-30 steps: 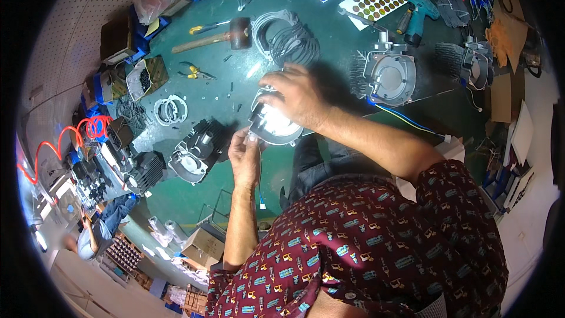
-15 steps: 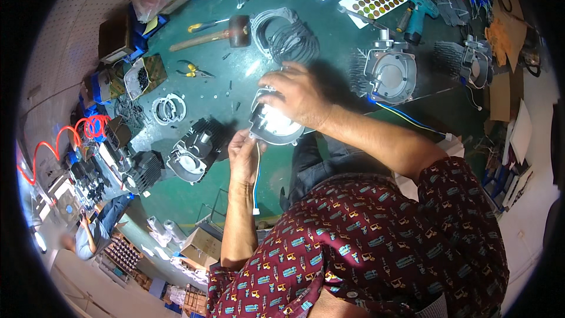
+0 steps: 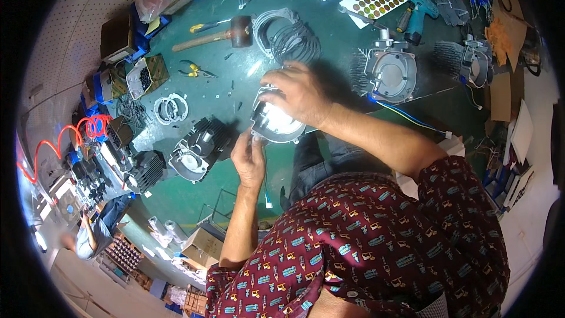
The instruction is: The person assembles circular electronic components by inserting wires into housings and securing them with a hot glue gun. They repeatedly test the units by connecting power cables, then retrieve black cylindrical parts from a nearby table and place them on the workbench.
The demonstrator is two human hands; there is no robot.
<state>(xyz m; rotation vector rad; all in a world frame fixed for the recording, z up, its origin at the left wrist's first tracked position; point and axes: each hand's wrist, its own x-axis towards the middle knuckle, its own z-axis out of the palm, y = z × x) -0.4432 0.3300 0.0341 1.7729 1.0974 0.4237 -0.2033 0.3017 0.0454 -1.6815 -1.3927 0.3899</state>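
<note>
A grey metal motor housing [image 3: 285, 136], its inside washed out by bright glare, is held in front of me at the near edge of the bench. Over its upper side lies my right hand [image 3: 301, 95], fingers curled round the rim. My left hand [image 3: 248, 160] pinches the housing at its lower left corner; the fingertips are partly hidden. A thin cable [image 3: 266, 174] with a white plug hangs down beside the left hand. To the left, a similar finned housing [image 3: 191, 162] rests on the bench, and another housing [image 3: 391, 76] with a cable stands to the right.
Behind my hands lie a mallet [image 3: 206, 40], pliers [image 3: 197, 70], metal rings [image 3: 170, 109] and a stack of dark gaskets [image 3: 295, 44]. A cordless drill [image 3: 418, 15] and sticker sheets [image 3: 376, 3] are at the far right. Another person [image 3: 94, 232] is at the far left.
My left hand has shifted slightly, its fingers now drawn together below the housing's corner. The hanging cable has swung to the right, away from that hand. My right hand stays in place.
</note>
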